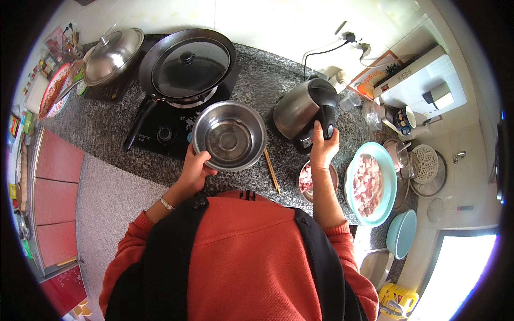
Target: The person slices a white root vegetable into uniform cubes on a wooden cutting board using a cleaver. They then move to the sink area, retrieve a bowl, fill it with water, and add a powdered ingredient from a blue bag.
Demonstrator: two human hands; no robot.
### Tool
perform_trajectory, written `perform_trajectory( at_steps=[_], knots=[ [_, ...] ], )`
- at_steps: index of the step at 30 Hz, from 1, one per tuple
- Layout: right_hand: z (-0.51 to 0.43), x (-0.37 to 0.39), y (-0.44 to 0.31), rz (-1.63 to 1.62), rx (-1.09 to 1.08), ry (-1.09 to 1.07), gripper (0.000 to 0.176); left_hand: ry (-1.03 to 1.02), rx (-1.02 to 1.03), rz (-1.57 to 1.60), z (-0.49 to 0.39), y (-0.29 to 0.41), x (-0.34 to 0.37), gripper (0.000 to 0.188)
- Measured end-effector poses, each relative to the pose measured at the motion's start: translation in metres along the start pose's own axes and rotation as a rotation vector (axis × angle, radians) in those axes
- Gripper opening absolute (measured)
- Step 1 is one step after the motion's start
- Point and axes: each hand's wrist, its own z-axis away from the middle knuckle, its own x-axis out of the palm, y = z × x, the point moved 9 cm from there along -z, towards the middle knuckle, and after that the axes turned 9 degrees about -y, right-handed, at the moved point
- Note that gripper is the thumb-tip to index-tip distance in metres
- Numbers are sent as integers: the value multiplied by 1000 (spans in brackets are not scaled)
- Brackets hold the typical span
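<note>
My left hand grips the rim of a stainless steel bowl, tilted towards me, with no food visible inside. My right hand is closed around the black handle of a steel electric kettle, whose lid is down. Whether the kettle rests on its base or is lifted I cannot tell. Below my right wrist stands a small metal bowl with pieces of raw meat, partly covered by my forearm. Between the bowl and that meat lies a pair of wooden chopsticks on the granite counter.
A lidded black wok sits on a gas stove, its handle jutting towards me. Behind it to the left stands a pan with a domed steel lid. At right, a turquoise basin holds cut meat. The kettle's cord runs to a wall socket.
</note>
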Motion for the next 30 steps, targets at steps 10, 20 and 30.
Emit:
perform_trajectory(
  at_steps=[10, 20, 30],
  knots=[
    [-3, 13, -28, 88, -123, 0, 43, -27, -47, 25, -6, -8, -6, 49],
    [14, 11, -42, 282, -130, 46, 61, -95, -38, -64, -4, 4, 3, 44],
    [124, 41, -94, 894, -296, -701, 28, -567, -202, -244, 9, 9, 105, 56]
  ],
)
